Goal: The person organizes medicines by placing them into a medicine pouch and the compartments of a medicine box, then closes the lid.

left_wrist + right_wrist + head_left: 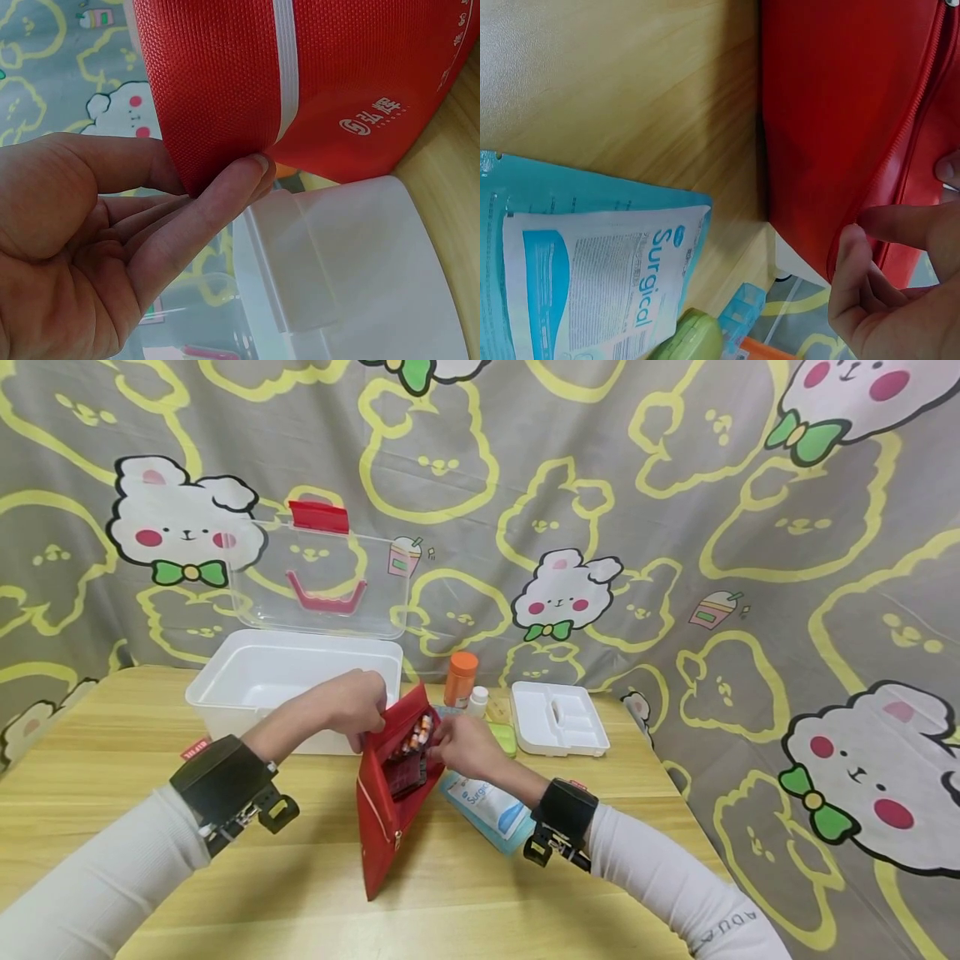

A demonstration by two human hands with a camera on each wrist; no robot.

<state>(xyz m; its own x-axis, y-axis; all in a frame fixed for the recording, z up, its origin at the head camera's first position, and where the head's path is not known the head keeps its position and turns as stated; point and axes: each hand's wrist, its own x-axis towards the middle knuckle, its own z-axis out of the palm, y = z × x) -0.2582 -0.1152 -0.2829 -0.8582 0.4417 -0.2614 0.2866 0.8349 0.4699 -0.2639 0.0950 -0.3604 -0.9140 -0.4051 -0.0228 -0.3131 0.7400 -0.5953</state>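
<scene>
A red zip pouch (378, 831) stands tilted on the table, its mouth spread apart. By its upper edge, the left hand (352, 703) pinches the red fabric between thumb and fingers; the left wrist view shows this grip on the pouch (217, 90) closely. The right hand (472, 747) pinches the zipper-side edge of the opening, with thumb and forefinger meeting there in the right wrist view. Inside the pouch lie a blister pack of orange-and-white capsules (416, 735) and a dark flat packet (405, 777), partly hidden.
Behind the left hand stands a white box (225, 681) with its clear lid (322, 572) raised. An orange bottle (461, 681), a small white bottle (477, 700), a green case (503, 737) and a white compartment tray (558, 718) stand behind. Surgical packets (487, 802) lie right of the pouch.
</scene>
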